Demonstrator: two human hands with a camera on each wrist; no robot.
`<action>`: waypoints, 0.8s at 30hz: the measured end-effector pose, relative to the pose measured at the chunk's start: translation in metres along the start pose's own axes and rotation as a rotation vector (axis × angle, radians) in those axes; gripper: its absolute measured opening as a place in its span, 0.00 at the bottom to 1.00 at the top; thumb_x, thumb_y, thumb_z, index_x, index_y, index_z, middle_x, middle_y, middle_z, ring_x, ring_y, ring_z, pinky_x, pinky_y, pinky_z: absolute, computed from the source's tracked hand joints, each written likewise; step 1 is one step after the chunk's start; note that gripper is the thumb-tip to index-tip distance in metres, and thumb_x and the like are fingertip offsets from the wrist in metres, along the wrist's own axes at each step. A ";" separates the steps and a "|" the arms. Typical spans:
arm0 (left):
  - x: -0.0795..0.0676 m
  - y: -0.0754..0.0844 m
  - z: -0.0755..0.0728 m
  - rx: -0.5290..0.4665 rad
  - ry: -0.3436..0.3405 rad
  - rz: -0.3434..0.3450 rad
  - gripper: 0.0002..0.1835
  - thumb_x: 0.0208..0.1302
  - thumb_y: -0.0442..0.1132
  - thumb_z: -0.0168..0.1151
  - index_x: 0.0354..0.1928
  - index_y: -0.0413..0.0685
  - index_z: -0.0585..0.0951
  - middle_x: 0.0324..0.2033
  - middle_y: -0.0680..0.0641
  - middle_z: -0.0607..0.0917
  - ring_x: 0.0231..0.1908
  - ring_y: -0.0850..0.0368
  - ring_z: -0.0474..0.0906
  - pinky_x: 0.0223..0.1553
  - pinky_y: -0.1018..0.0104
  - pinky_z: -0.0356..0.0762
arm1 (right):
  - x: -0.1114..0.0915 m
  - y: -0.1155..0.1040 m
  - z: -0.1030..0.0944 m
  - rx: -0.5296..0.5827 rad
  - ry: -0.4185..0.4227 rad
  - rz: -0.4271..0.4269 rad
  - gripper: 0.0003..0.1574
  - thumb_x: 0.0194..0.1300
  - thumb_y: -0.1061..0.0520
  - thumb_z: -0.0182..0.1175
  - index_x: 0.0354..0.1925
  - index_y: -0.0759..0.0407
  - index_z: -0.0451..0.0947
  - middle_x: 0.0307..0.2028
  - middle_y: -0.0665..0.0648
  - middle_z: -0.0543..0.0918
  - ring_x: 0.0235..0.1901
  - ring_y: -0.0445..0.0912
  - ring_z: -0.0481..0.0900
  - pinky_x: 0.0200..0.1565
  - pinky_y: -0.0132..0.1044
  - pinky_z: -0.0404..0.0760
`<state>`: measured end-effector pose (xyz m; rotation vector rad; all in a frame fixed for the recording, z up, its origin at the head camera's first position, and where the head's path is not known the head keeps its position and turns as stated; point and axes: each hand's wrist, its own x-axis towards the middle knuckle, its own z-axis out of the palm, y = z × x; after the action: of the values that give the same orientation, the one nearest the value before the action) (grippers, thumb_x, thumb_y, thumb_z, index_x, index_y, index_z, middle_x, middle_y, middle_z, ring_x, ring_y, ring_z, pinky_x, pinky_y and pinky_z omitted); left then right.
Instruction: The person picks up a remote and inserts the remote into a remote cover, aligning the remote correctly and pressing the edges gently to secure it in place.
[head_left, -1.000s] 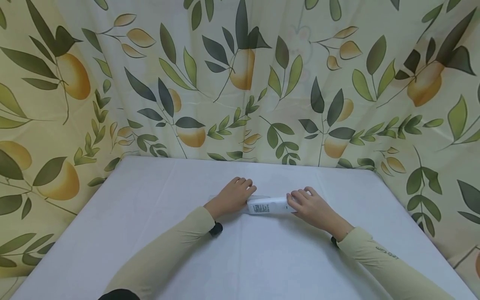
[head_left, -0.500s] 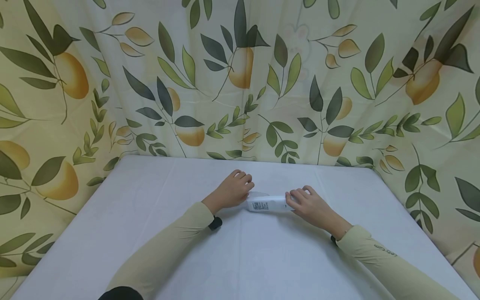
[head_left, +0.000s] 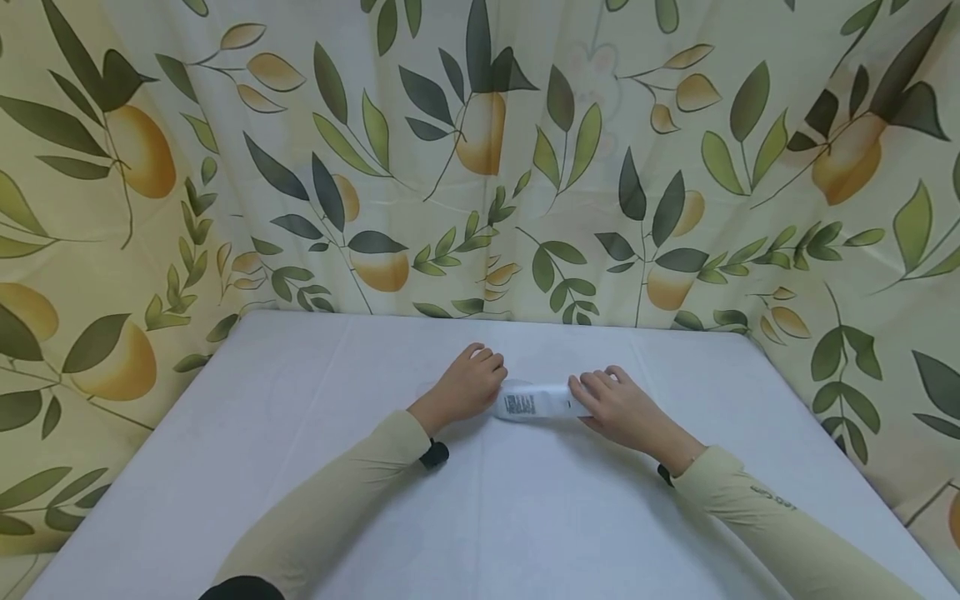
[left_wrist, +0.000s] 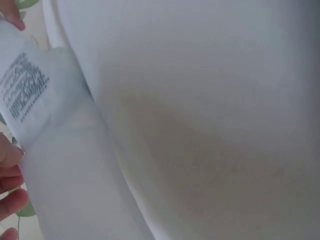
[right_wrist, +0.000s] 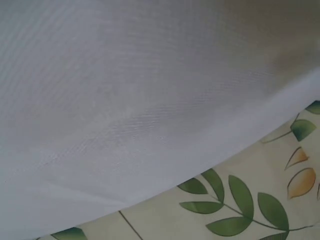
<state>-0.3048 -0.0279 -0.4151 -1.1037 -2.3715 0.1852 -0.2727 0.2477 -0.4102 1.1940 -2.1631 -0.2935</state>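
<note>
A long white packet (head_left: 540, 402) with a block of dark print stretches between the two hands over the table, its kind not shown. My right hand (head_left: 624, 412) grips its right end with curled fingers. My left hand (head_left: 465, 385) is at the other end, pinching the edge of a translucent plastic sleeve (left_wrist: 80, 185) that runs on from the printed part. In the left wrist view, left-hand fingers (left_wrist: 9, 165) lie along the sleeve's edge, and a fingertip of the other hand shows at the top corner. The right wrist view catches only cloth and curtain.
A white cloth covers the table (head_left: 360, 517), whose far edge meets a curtain (head_left: 450, 167) printed with fruit and leaves. Dark bands with a small black camera (head_left: 435, 454) sit at the wrists, below pale sleeves (head_left: 330, 508).
Both hands keep their hold. The packet and right hand have risen slightly in the head view; the left hand went up a little, then stayed about level.
</note>
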 end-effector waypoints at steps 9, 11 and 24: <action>-0.001 0.001 0.001 -0.010 -0.002 -0.020 0.06 0.61 0.38 0.57 0.35 0.48 0.83 0.37 0.52 0.83 0.40 0.57 0.78 0.56 0.60 0.72 | 0.006 -0.015 -0.002 0.073 -0.108 0.061 0.39 0.42 0.44 0.75 0.46 0.66 0.74 0.37 0.60 0.82 0.34 0.50 0.83 0.39 0.43 0.81; -0.001 0.000 0.001 -0.003 -0.005 -0.034 0.06 0.61 0.38 0.58 0.35 0.48 0.83 0.37 0.51 0.83 0.39 0.57 0.78 0.56 0.59 0.72 | 0.006 -0.016 -0.002 0.076 -0.100 0.056 0.39 0.42 0.44 0.75 0.46 0.66 0.75 0.37 0.60 0.82 0.34 0.49 0.82 0.38 0.42 0.81; 0.014 -0.004 0.001 0.107 -0.047 0.051 0.07 0.62 0.40 0.59 0.38 0.53 0.85 0.38 0.53 0.84 0.42 0.57 0.79 0.56 0.60 0.72 | 0.003 -0.017 0.001 0.048 -0.045 0.003 0.42 0.37 0.43 0.77 0.47 0.65 0.75 0.37 0.59 0.82 0.33 0.49 0.82 0.39 0.43 0.82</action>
<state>-0.3153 -0.0195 -0.4093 -1.1205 -2.3461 0.3550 -0.2630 0.2353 -0.4180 1.2217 -2.2221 -0.2711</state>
